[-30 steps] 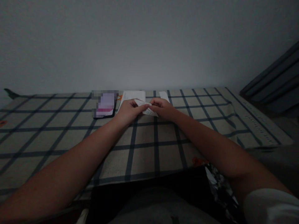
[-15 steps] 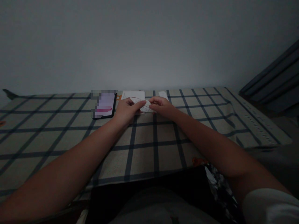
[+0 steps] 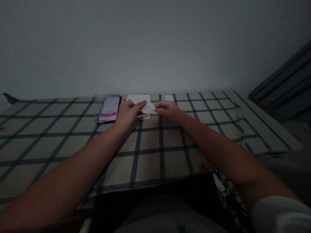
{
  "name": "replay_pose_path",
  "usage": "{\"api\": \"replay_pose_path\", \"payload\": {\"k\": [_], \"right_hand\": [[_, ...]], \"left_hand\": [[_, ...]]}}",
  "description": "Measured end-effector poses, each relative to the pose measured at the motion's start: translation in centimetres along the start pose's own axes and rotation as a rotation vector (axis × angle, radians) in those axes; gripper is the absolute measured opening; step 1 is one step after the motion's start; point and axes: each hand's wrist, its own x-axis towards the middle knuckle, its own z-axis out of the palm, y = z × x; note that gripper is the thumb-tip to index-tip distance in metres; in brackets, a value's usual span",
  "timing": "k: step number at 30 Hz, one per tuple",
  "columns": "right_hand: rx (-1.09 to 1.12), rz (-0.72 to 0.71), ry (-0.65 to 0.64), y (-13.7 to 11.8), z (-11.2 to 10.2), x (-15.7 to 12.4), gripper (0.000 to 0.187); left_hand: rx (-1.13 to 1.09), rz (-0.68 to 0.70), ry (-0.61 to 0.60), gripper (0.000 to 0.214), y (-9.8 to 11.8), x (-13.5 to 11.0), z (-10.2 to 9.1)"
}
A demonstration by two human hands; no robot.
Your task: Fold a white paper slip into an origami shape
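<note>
A folded piece of white paper [image 3: 148, 108] with crease lines is held between my two hands, just above the tablecloth. My left hand [image 3: 130, 113] grips its left part, thumb on top and fingers beneath. At its pointed right end, my right hand [image 3: 166, 110] pinches the tip between thumb and fingers. Behind and partly under the left hand lies a stack of white paper sheets [image 3: 138, 97], half hidden by the hand and the folded piece. Another small white paper piece [image 3: 169, 97] rests just beyond the right hand.
A phone [image 3: 109, 110] with a lit, partly blurred screen lies left of my left hand. The checked tablecloth [image 3: 150, 161] covers the table up to a plain wall [image 3: 155, 48]. Dark curtain folds [image 3: 286, 81] hang at the right.
My left hand has shifted slightly left, and its thumb has moved away from the right hand. More of the folded paper shows between the hands. The right hand has barely moved.
</note>
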Motion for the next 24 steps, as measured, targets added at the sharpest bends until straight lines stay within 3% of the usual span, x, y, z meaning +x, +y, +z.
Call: {"api": "replay_pose_path", "payload": {"k": [7,13,24], "right_hand": [[0.013,-0.006,-0.047,0.31,-0.12,-0.18,0.009],[-0.023,-0.057,-0.036,0.47,-0.01,-0.3,0.026],[-0.037,-0.077,-0.055,0.11,0.25,-0.38,0.024]], "left_hand": [[0.038,-0.018,-0.04,0.03,0.29,-0.16,0.03],[0.177,-0.023,-0.116,0.033,0.14,-0.7,0.11],[0.11,-0.044,-0.059,0.031,0.09,-0.55,0.52]]}}
